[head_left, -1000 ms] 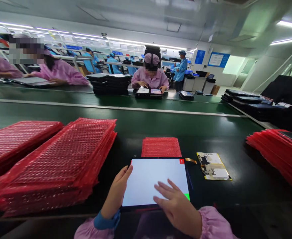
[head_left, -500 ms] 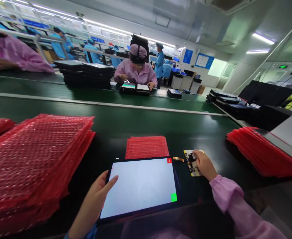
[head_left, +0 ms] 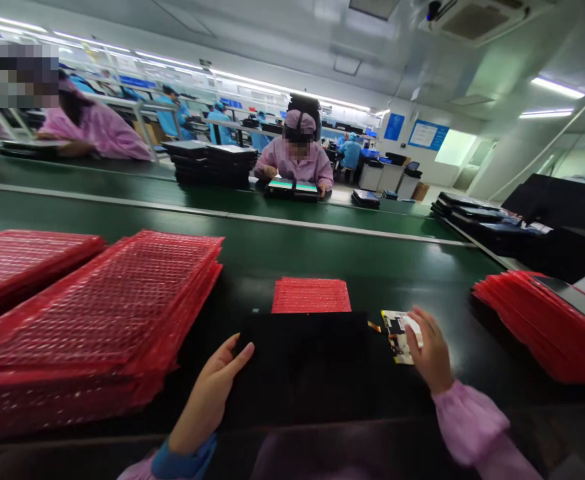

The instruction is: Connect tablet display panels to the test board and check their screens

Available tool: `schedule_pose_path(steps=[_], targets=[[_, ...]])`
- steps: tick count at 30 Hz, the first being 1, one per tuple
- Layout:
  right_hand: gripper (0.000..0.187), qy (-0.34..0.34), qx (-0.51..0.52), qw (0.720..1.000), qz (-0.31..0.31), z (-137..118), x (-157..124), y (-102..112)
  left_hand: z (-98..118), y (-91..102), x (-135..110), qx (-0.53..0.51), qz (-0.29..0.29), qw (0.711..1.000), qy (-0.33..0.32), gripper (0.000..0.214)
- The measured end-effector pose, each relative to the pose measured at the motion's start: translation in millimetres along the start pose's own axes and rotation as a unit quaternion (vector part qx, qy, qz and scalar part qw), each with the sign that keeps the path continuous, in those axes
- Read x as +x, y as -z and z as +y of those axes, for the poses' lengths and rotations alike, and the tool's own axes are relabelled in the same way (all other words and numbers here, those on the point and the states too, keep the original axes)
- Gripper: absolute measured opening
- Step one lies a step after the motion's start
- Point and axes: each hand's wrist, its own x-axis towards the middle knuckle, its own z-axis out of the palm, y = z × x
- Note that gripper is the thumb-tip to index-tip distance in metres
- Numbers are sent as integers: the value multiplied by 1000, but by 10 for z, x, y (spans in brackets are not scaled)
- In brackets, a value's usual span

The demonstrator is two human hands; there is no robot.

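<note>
A tablet-sized display panel (head_left: pixel 297 370), its screen dark, lies in front of me at the near side of the bench. My left hand (head_left: pixel 212 387) grips its left edge, thumb on the front face. From the panel's upper right corner a short orange flex cable (head_left: pixel 374 327) runs to a small circuit board (head_left: pixel 399 341) with white, black and yellow parts. Over the board's right side hovers my right hand (head_left: pixel 432 350), fingers apart and holding nothing. Just behind the panel sits a small stack of red bubble bags (head_left: pixel 312 295).
Large stacks of red bubble bags (head_left: pixel 107 313) fill the left side. More red bags (head_left: pixel 537 327) lie at the right with a flat panel on top. Across the green bench (head_left: pixel 252 247), a person in pink (head_left: pixel 295 157) handles a lit device beside stacked black devices (head_left: pixel 212 167).
The panel's screen has gone from lit white, with red and green corner squares, to black. My right hand has lifted off the circuit board. The whole view has shifted left.
</note>
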Motion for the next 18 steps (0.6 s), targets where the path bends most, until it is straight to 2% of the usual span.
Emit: schedule_pose_path(steps=[1, 2, 3, 4, 5, 6, 7, 8, 9, 11, 13, 14, 16, 18], targets=[[35, -37, 122, 992, -16, -187, -102, 15, 7, -22, -21, -6, 4, 1000, -9, 58], [36, -76, 255, 961, -76, -386, -206, 24, 12, -45, -37, -9, 8, 1000, -21, 59], [39, -111, 370, 908, -163, -583, -303, 28, 14, -68, -46, -10, 9, 999, -36, 59], [40, -150, 451, 859, -190, -763, -383, 30, 11, -88, -48, -5, 7, 999, -51, 59], [39, -206, 494, 825, -179, -915, -441, 33, 4, -103, -44, 8, 0, 998, -68, 58], [39, -243, 522, 804, -151, -1029, -475, 37, -10, -111, -35, 27, -10, 996, -87, 57], [38, -266, 529, 799, -105, -1102, -484, 44, -31, -111, -25, 49, -21, 993, -104, 56], [37, -269, 518, 810, -59, -1136, -474, 52, -62, -103, -13, 67, -32, 990, -119, 55], [36, -252, 488, 836, -17, -1136, -449, 59, -103, -88, -2, 89, -41, 986, -135, 54], [29, -170, 383, 907, 34, -1074, -378, 60, -215, -44, 19, 165, -53, 969, -174, 49], [25, -15, 273, 962, 26, -994, -304, 22, -350, 7, 40, 282, -64, 930, -228, 44], [27, 82, 228, 970, 8, -963, -274, -15, -416, 31, 52, 341, -69, 901, -258, 44], [37, 263, 156, 951, -40, -926, -235, -115, -517, 74, 75, 414, -78, 857, -297, 48], [45, 355, 76, 928, -87, -911, -228, -225, -546, 110, 87, 433, -82, 844, -305, 48]])
